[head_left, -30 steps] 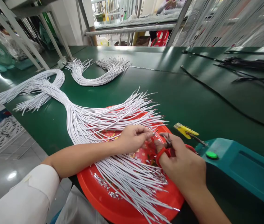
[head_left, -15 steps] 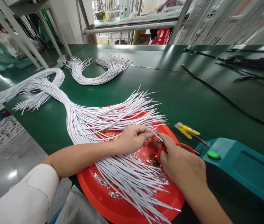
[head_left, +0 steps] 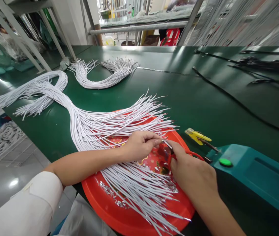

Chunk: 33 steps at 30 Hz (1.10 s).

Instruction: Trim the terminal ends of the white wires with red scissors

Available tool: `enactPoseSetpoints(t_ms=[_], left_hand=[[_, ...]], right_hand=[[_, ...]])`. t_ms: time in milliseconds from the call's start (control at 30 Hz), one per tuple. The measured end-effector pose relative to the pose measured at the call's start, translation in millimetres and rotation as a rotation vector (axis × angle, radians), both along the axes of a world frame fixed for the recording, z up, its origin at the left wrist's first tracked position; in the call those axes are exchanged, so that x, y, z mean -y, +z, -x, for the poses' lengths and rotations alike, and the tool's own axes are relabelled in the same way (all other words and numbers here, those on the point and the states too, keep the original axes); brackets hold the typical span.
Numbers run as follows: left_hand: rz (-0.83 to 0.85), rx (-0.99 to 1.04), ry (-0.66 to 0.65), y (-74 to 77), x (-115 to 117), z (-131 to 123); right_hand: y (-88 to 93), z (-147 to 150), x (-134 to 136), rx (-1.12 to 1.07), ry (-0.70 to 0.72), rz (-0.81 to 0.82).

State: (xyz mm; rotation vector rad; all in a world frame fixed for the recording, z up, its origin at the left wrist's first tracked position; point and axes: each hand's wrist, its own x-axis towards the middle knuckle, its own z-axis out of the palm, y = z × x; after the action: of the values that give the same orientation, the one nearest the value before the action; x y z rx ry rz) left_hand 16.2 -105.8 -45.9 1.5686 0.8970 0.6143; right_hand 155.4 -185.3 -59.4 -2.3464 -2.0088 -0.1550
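My left hand (head_left: pixel 141 144) pinches the end of a white cable between thumb and fingers, above the red tray (head_left: pixel 100 209). My right hand (head_left: pixel 195 173) is closed on red-handled scissors (head_left: pixel 194 154), whose blades meet the cable end at my left fingertips. Most of the scissors is covered by my fingers. White cables (head_left: pixel 122 123) spread across the tray in two fans, one beyond my left forearm and one on the near side. Small silvery foil scraps (head_left: pixel 108 191) lie on the tray's patterned bottom.
Two more white cable bundles (head_left: pixel 100 83) curl on the green table (head_left: pixel 179 88) farther back. To the right sits a teal device (head_left: pixel 255 177) with a green button and a yellow clip (head_left: pixel 198 136). Black cables (head_left: pixel 240 106) cross the table's right side.
The scissors' red handles have drawn slightly closer together as my right hand tightens at the cable end. My left hand stays almost in place.
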Motion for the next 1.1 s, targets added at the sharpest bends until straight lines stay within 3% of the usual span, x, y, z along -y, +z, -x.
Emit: enactPoseSetpoints(t_ms=[100, 267, 467, 667, 967, 1100], left_hand=[[0.031, -0.001, -0.007, 1.0, 1.3, -0.3], [0.041, -0.003, -0.01, 2.7, 2.4, -1.5], [0.009, -0.005, -0.061, -7.6, 4.1, -3.6], [-0.023, -0.033, -0.111, -15.8, 6.3, -4.6], [-0.516, -0.41, -0.301, 14.9, -9.9, 13.2], [-0.577, -0.481, -0.22, 13.8, -17.7, 14.7]], right_hand=[[-4.3, -2.5, -1.1, -0.15, -0.029, -0.085], [-2.9, -4.1, -3.9, -0.675, -0.124, -0.261], [-6.4, 5.5, -5.7, -1.132, -0.132, -0.489], [-9.1, 10.1, -3.6, -1.031, -0.147, -0.623], [-0.9, 7.2, -10.4, -1.276, -0.382, -0.864], [-6.6, -2.8, -15.7, -1.316, -0.413, -0.958]])
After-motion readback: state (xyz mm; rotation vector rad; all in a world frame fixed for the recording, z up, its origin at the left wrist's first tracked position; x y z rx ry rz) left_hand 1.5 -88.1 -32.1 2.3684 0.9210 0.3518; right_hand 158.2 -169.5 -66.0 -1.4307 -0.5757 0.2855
